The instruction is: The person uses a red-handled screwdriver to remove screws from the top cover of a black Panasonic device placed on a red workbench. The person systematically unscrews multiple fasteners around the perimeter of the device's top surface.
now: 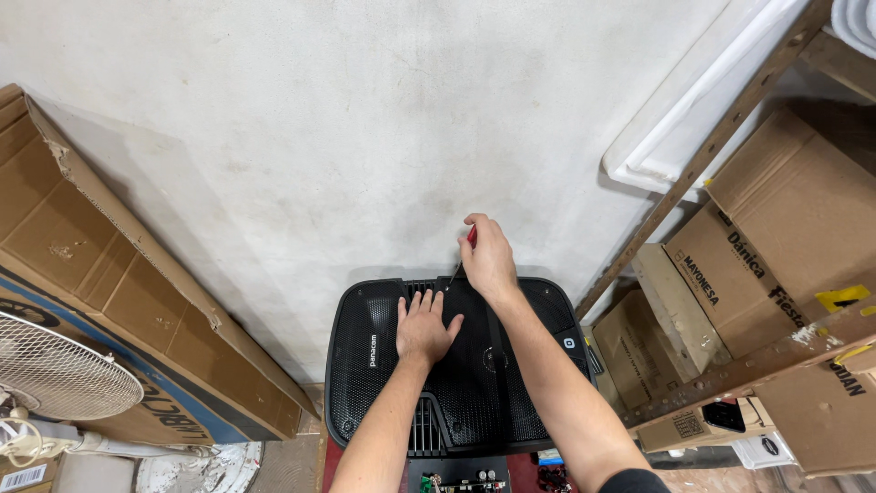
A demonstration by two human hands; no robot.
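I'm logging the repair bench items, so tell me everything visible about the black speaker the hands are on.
The black speaker is a rounded, wedge-like cabinet, seemingly plastic, with a perforated grille across its front and a slotted vent near its lower middle. It stands against the pale wall, grille toward the camera. The left hand lies flat on the grille, fingers spread. The right hand grips a red-handled screwdriver, its tip at the top edge. A circuit board shows just below it.

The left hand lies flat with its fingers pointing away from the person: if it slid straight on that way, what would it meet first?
Probably the screwdriver tip that the right hand holds at the black speaker's far edge, just beyond the left hand; depth is unclear.
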